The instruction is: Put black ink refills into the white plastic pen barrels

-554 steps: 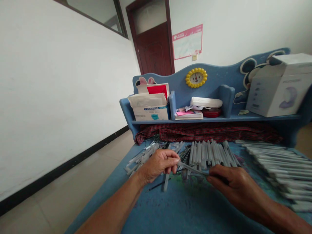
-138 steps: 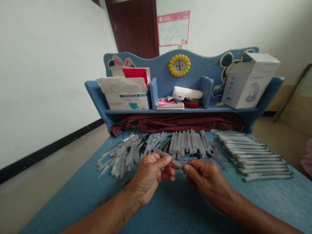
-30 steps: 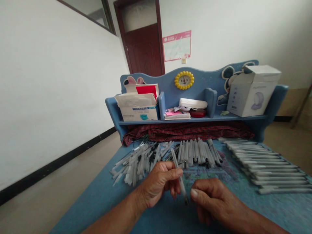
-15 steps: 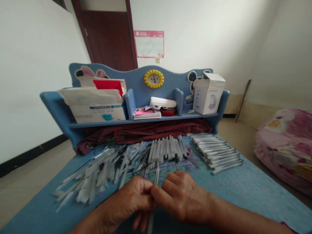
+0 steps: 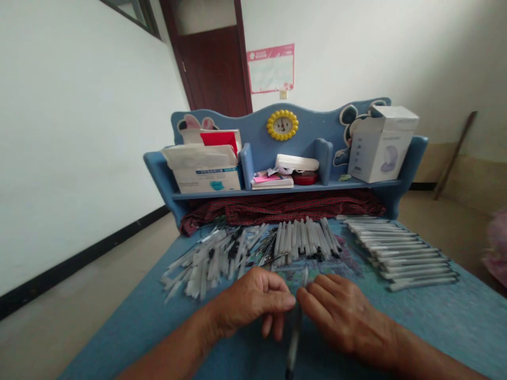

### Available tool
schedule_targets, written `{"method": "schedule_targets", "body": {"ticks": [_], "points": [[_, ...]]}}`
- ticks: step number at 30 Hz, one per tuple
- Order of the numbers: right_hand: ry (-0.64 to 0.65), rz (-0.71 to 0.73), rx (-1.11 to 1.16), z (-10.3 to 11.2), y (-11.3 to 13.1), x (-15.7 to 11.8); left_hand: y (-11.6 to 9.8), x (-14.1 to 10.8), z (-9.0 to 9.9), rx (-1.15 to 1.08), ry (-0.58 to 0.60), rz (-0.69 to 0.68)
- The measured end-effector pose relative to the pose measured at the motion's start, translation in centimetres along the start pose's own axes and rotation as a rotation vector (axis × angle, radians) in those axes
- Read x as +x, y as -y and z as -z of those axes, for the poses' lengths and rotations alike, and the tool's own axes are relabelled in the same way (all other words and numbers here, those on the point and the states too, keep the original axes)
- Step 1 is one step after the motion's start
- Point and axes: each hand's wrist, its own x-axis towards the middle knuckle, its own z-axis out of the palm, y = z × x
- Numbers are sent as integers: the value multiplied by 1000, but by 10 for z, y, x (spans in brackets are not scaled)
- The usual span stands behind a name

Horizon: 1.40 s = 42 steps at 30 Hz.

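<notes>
Between my two hands a translucent pen (image 5: 293, 343) points away from me, its dark end low at the frame's bottom edge. My right hand (image 5: 343, 314) is closed on the pen's upper part, and the clear tip shows above the knuckles. My left hand (image 5: 257, 301) is just left of the pen, fingers curled and thumb tip close to the shaft; whether it touches or holds anything cannot be made out. Ahead lie a loose heap of clear pen parts (image 5: 212, 261), a row of clear barrels (image 5: 303, 237) and, on the right, a stack of pens (image 5: 404, 253).
The blue desk (image 5: 130, 338) has a raised shelf (image 5: 285, 192) at the back with a mask box (image 5: 206, 177), a white box (image 5: 382, 148), papers (image 5: 271, 182) and a red tin (image 5: 306, 178). A checked cloth (image 5: 277, 207) lies beneath the shelf.
The view has turned left, so the scene sits further right. My left thumb has moved a little away from my right hand, and the pen's dark lower end now shows.
</notes>
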Motion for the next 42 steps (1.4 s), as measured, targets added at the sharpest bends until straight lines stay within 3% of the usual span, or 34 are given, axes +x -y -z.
{"method": "schedule_targets", "body": {"ticks": [2, 7, 9, 12, 17, 26, 33, 37, 42], "points": [[-18, -16, 16, -3, -2, -3, -4, -4, 12, 104, -152, -58], [-112, 45, 59, -6, -1, -3, -7, -11, 53, 560, -741, -196], [-138, 67, 84, -4, 1, -1, -7, -16, 68, 690, -883, -230], [-189, 96, 102, -2, 3, 1, -9, -25, 85, 802, -989, -209], [-239, 129, 93, -4, 5, 2, -15, -19, 94, 1059, -909, -82], [-266, 88, 99, -3, 1, 2, -20, 58, 89, 1346, -706, 115], [-310, 78, 89, 1, -7, 0, -17, 79, 89, 1434, -615, 267], [-311, 49, 115, 4, -8, -2, -20, 77, 96, 1403, -604, 252], [-375, -104, 374, 9, -9, -5, -30, 58, 87, 1267, -580, 59]]}}
